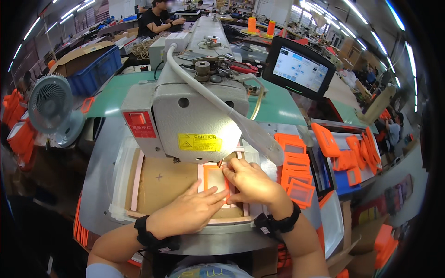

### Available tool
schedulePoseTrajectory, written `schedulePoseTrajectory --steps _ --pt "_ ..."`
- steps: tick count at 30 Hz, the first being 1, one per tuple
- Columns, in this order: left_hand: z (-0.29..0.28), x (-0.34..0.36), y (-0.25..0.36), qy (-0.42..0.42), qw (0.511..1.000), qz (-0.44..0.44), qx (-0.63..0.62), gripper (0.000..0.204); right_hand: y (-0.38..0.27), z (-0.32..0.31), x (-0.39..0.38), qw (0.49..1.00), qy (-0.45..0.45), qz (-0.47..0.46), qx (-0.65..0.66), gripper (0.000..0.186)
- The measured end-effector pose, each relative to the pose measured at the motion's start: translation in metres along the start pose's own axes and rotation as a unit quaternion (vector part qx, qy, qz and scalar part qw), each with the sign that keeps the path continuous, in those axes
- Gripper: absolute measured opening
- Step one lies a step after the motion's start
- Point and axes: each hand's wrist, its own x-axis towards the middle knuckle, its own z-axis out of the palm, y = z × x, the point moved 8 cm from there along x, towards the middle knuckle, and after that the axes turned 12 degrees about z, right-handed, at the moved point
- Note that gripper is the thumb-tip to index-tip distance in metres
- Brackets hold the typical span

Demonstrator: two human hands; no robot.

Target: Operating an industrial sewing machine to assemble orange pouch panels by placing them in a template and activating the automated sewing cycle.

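My left hand (190,211) lies open, its outstretched fingers over the lower left of a pale panel with an orange border (214,180). On the panel's right edge rests my right hand (245,180), fingers bent but apart, fingertips pressing near the machine head. The panel sits in a brown jig board (169,185) with light strips, on a metal plate (99,194). Directly above is the grey sewing machine head (176,116); its needle area is partly hidden by my right hand.
Orange-framed pieces (294,169) overlap right of the jig; more orange pieces (352,153) lie farther right. A touchscreen (296,67) stands at back right. A fan (51,104) and blue crate (92,69) stand left. A co-worker (153,23) sits behind; another person (394,129) is far right.
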Motion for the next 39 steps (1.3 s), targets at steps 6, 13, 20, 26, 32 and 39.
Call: schedulePoseTrajectory --steps 6,13,20,26,32,39 --pt "0.007 0.014 0.011 -0.041 0.998 -0.040 0.029 0.039 0.023 -0.002 -0.030 0.984 0.004 -0.026 0.177 0.075" --pt "0.005 0.017 -0.003 -0.003 0.995 -0.030 -0.094 0.043 0.086 -0.095 -0.212 0.909 0.237 0.212 0.270 0.045" --pt "-0.006 0.017 0.005 0.037 0.991 -0.027 -0.127 0.039 0.151 -0.001 -0.430 0.771 0.323 0.544 0.078 0.025" --pt "-0.009 0.020 0.011 0.050 0.988 -0.039 -0.143 0.040 0.160 0.082 -0.452 0.781 0.302 0.544 0.049 0.023" --pt "-0.010 0.012 0.005 0.061 0.981 -0.077 -0.166 0.044 0.176 0.062 -0.468 0.713 0.416 0.552 0.112 0.013" --pt "-0.003 0.011 0.012 0.000 0.988 -0.077 -0.132 0.037 0.178 -0.008 -0.517 0.481 0.634 0.374 0.477 0.014"
